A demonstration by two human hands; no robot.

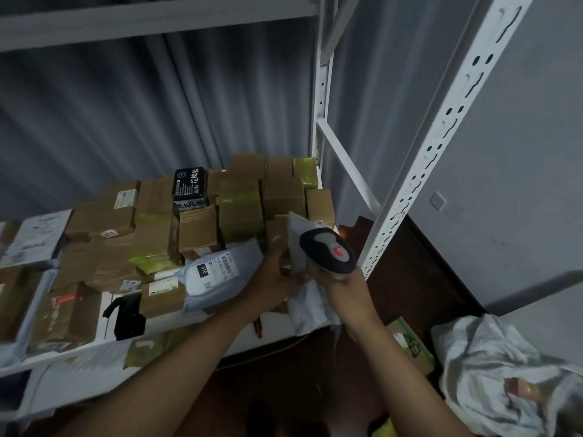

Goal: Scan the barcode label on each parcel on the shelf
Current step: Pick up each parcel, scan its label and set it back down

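Note:
Several brown cardboard parcels (pixel 202 228) are piled on the white shelf (pixel 277 326). A grey poly mailer (pixel 217 275) with a barcode label lies at the front of the pile. My left hand (pixel 277 272) grips a pale grey bag parcel (pixel 298 247) tilted up at the pile's right end. My right hand (pixel 344 288) holds a black and grey barcode scanner (pixel 329 250) with a red button, its head right against that bag parcel. The bag's label is hidden from me.
A black box with white characters (pixel 190 187) sits atop the pile. A black object (pixel 127 316) lies at the shelf's front edge. White perforated uprights (pixel 441 134) frame the right side. A green-printed carton (pixel 410 345) and crumpled white bags (pixel 504 373) lie on the floor.

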